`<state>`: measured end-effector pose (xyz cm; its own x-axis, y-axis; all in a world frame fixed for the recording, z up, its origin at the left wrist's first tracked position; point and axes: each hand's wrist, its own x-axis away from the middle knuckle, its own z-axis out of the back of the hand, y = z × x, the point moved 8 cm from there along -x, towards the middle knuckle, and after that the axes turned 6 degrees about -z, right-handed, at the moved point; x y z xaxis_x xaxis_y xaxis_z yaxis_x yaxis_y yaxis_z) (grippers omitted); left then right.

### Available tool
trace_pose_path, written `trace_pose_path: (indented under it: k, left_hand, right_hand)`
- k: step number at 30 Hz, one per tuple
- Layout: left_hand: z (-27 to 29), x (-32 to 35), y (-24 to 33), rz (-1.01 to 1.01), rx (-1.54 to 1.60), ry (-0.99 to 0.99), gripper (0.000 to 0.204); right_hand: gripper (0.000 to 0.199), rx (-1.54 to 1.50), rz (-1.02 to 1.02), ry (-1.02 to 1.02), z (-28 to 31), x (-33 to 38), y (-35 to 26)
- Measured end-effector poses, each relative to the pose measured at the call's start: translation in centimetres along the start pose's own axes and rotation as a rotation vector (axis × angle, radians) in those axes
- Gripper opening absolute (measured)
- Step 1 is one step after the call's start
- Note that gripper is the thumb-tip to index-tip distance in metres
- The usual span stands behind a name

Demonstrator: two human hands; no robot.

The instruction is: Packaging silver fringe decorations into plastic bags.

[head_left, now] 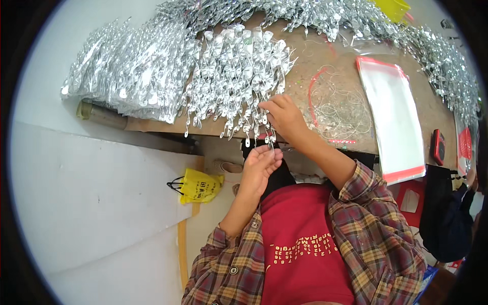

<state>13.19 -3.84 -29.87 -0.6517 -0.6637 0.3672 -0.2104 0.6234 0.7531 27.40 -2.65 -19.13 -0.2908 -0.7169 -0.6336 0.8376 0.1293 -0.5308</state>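
Note:
A bunch of silver strands (234, 71) with shiny leaf-shaped pieces lies on the table, its lower ends hanging over the front edge. My right hand (287, 119) reaches in from the right, thumb and fingers pinched on a strand at the bunch's right side. Just below the table edge is my left hand (262, 165), palm partly turned up. Its curled fingertips close around the dangling end of a silver strand. What lies between the fingertips is small and partly hidden.
A thick silver pile (137, 71) in clear wrap lies left. More silver strands (325, 18) line the far side. Loose pale thread (340, 109), clear plastic bags (391, 117) with red edges and a red-black device (438, 147) are right. A yellow bag (201, 185) sits below the table.

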Motion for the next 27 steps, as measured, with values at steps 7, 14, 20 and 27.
trace_pose_path:
  k: [7, 14, 20, 27]
  left_hand:
    - [-1.9, -1.9, 1.6, 0.005, 0.568, 0.050, 0.020]
    - [1.9, 5.0, 7.1, -0.721, -1.049, 0.225, 0.046]
    - [-5.5, 1.5, 13.2, -1.444, -1.776, 0.126, 0.052]
    - [-4.7, -2.5, 15.6, -1.286, -1.778, -0.047, 0.045]
  right_hand:
    - [0.031, -0.050, -0.035, -0.082, 0.8, -3.4, 0.7]
    - [0.043, 0.056, 0.112, -0.102, -0.2, -1.0, 1.5]
    - [0.043, -0.004, 0.005, -0.042, -0.4, 0.1, 1.7]
    - [0.049, 0.116, 0.063, -0.078, 0.3, 0.9, -0.5]
